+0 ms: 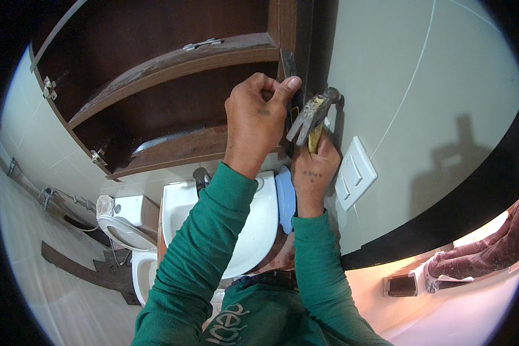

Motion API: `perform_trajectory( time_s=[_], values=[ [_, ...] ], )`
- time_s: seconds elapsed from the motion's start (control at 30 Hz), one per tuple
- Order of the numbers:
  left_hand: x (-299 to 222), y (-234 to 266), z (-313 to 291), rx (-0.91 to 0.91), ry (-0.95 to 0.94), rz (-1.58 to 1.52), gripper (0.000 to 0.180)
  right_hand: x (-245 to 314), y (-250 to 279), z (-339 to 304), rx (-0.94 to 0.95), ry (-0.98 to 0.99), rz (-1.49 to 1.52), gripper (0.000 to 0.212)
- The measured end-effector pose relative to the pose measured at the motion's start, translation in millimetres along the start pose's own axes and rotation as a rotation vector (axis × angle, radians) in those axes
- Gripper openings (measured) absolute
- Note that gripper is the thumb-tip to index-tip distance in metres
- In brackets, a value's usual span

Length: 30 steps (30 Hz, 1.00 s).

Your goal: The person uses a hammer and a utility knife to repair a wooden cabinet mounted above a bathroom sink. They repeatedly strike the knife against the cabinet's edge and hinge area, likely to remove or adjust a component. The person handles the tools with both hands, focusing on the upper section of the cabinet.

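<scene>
My left hand (255, 118) is raised against the right edge of a dark wooden wall cabinet (173, 63), pinching a flat metal chisel (288, 62) between thumb and fingers. My right hand (312, 167) grips the yellow handle of a claw hammer (312, 112), whose grey metal head is close to the cabinet's side panel by the wall. Both arms wear green sleeves.
Below are a white washbasin (254, 230) with a tap (202, 179), a blue plate-like object (285, 199) beside it, and a white toilet (127, 230). A white wall switch (354, 172) is right of my hands. Another person's arm (484, 254) shows at the lower right.
</scene>
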<state>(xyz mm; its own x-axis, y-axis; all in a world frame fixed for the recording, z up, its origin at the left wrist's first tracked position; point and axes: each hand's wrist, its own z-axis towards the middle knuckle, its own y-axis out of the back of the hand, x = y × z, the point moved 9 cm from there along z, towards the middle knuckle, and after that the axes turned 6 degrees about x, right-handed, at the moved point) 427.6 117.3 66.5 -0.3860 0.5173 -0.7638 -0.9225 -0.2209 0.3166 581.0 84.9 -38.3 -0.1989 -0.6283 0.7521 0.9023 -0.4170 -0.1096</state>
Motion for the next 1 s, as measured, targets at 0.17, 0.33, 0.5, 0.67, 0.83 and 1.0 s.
perform_trajectory(
  time_s=[0.17,0.33,0.5,0.67,0.83,1.0],
  values=[
    [-46.5,21.7,-18.7,-0.191,-0.314,0.395,0.027,9.9,-1.3,4.2,-0.002,0.049,-0.059,0.027],
    [-81.9,41.3,-4.8,-0.506,-0.748,0.763,0.021,15.0,4.7,-19.2,-0.129,0.064,-0.097,0.021],
    [-65.8,31.3,9.5,-0.398,-0.652,0.652,0.02,10.8,3.4,-37.3,-0.087,0.053,-0.138,0.023],
    [-72.8,28.9,2.5,-0.454,-0.568,0.673,0.018,-6.8,6.8,-50.6,-0.026,-0.053,-0.073,0.025],
    [-66.5,29.1,-27.2,-0.5,-0.686,0.467,0.016,-9.8,15.2,-72.0,-0.023,-0.133,-0.115,0.055],
    [2.3,4.2,-36.5,-0.486,-0.261,-0.088,0.032,-35.6,10.5,-95.1,0.023,-0.276,0.097,0.041]
  ],
)
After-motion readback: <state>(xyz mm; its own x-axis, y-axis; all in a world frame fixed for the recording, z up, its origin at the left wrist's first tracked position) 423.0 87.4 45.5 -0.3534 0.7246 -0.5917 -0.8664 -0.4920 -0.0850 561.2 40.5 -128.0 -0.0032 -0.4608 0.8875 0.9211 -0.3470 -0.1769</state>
